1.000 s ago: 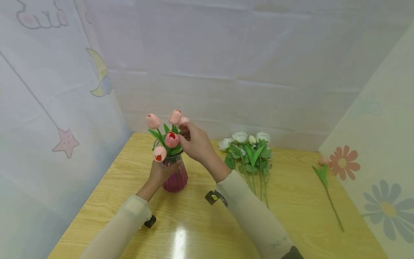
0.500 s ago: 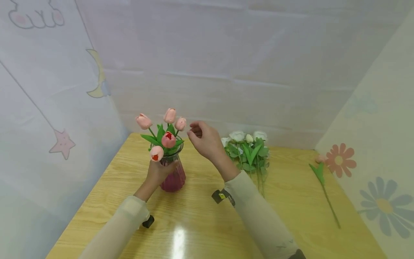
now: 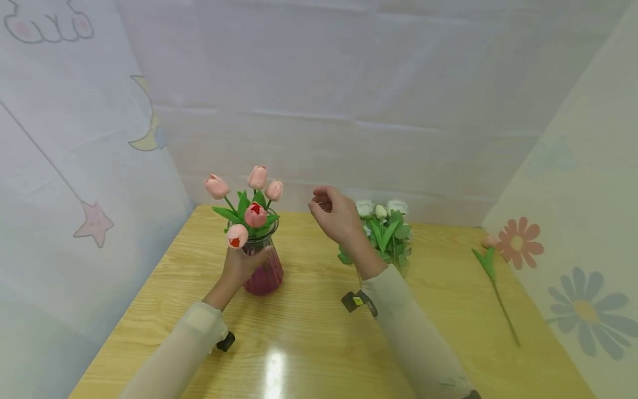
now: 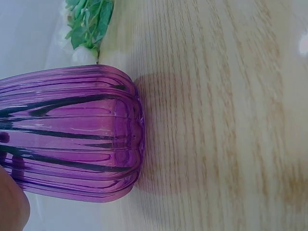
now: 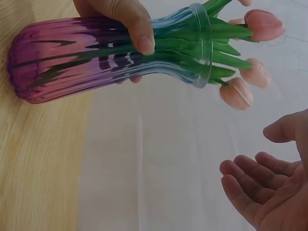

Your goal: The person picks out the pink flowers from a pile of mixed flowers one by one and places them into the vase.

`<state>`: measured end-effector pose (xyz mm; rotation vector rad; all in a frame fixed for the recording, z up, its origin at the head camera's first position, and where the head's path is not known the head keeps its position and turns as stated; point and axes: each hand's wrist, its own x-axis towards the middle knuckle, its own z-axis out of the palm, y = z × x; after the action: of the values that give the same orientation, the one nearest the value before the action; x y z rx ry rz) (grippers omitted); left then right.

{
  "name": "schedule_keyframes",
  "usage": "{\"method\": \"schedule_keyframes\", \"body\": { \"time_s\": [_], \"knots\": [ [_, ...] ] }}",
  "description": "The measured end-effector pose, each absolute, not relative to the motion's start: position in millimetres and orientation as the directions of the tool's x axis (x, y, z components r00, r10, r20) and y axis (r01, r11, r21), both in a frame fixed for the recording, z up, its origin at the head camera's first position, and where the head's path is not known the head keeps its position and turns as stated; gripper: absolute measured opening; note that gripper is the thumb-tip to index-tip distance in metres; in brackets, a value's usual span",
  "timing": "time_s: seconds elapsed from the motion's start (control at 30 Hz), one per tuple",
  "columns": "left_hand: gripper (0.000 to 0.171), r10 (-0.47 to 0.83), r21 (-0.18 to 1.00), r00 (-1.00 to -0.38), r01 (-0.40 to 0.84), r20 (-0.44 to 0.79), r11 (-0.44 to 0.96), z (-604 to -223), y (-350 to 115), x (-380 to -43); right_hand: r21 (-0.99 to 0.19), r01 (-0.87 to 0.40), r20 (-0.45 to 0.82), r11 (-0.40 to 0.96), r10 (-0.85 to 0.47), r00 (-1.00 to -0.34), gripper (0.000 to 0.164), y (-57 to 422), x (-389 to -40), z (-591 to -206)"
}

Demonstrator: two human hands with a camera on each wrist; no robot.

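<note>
A ribbed glass vase (image 3: 265,274), purple at the base and bluish at the neck, stands upright on the table at left. Several pink tulips (image 3: 256,215) with green leaves rise from its mouth, their dark stems showing through the glass in the left wrist view. My left hand (image 3: 240,268) grips the vase below its rim, the thumb across the front in the right wrist view. To the right of the flowers my right hand (image 3: 336,215) hangs in the air, fingers loosely curved and holding nothing. The right wrist view shows this hand (image 5: 269,183) apart from the blooms.
White roses (image 3: 397,206) with green leaves lie in a bunch at the back, partly hidden behind my right forearm. One pink tulip (image 3: 490,269) lies by the right edge of the wooden table (image 3: 319,332). Printed cloth walls (image 3: 339,100) enclose the table at the back and sides.
My right hand has moved away from the tulips to the right, its fingers leaving the blooms. The left hand keeps its hold on the vase. The view has shifted slightly.
</note>
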<state>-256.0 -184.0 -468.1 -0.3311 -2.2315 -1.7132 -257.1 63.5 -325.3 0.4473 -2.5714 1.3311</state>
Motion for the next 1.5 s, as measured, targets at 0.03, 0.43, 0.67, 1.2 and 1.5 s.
{"method": "schedule_keyframes", "body": {
  "time_s": [0.03, 0.43, 0.67, 1.2, 1.5],
  "knots": [
    [0.077, -0.004, 0.895, -0.926, 0.364, 0.378, 0.257, -468, -184, -256, -0.76, -0.36, 0.321, 0.541, -0.17, -0.932, 0.035, 66, -257, -326],
    [0.076, 0.018, 0.904, -0.937, 0.341, 0.348, 0.259, -449, -179, -243, -0.808, -0.309, 0.271, 0.502, -0.149, -0.951, 0.043, 93, -259, -335],
    [0.073, 0.019, 0.9, -0.934, 0.349, 0.357, 0.26, -436, -175, -234, -0.799, -0.284, 0.25, 0.53, -0.136, -0.959, 0.044, 109, -259, -339],
    [0.075, 0.014, 0.906, -0.933, 0.351, 0.358, 0.238, -440, -177, -238, -0.788, -0.208, 0.194, 0.579, -0.087, -0.977, 0.049, 148, -260, -352],
    [0.075, 0.014, 0.909, -0.937, 0.343, 0.349, 0.238, -439, -176, -237, -0.757, -0.176, 0.186, 0.629, -0.052, -0.981, 0.05, 178, -258, -362]
  ]
}}
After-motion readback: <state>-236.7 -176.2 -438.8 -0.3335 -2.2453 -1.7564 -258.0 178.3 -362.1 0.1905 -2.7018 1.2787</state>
